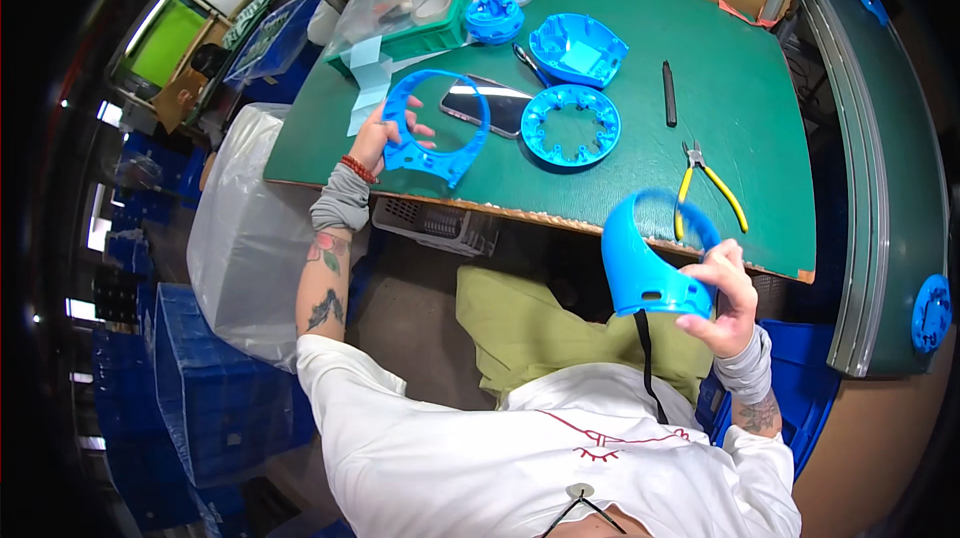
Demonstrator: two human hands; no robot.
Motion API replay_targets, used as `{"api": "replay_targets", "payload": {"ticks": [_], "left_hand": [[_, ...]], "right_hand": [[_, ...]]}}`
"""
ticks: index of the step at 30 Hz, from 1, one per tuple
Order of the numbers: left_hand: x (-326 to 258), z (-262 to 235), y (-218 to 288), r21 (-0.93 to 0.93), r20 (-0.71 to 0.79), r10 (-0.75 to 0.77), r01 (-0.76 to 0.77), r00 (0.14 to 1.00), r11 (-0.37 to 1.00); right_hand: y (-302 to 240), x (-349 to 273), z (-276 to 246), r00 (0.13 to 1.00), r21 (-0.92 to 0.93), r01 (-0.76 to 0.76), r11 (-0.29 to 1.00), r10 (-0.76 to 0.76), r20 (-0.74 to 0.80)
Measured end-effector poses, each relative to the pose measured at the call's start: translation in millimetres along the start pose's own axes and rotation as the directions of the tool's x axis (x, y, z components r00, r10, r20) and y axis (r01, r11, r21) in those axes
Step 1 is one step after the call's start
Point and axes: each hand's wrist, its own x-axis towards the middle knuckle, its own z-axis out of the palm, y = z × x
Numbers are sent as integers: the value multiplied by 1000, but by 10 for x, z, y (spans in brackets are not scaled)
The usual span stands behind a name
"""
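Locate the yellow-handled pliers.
Head view: the pliers lie right of centre on the green tabletop, between the black rod and the blue part in the right hand.

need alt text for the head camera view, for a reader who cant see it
A person holds a blue ring-shaped frame in the left grip and a curved blue shell in the right grip, at the near edge of a green table. On it lie more blue plastic parts, a phone, yellow-handled cutters, a slim black tool and a green crate.
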Motion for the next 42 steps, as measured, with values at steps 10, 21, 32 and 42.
{"api": "replay_targets", "payload": {"ticks": [10, 21, 32, 42], "left_hand": [[-619, 1650, 214, 465, 463, -689, 509, 557, 724], [-608, 2045, 43, 588, 583, -758, 492, 293, 642], [-655, 1999, -39, 468, 613, -726, 596, 312, 652], [-521, 1759, -243, 118, 807, -365, 478, 465, 870]], "right_hand": [[-449, 425, -197, 770, -7, 468, 884, -404, 494], [-526, 609, -81, 614, 327, 322, 888, -459, 643], [-619, 657, -146, 532, 313, 436, 844, -522, 666], [-236, 637, -300, 815, 483, 336, 808, -507, 280]]}}
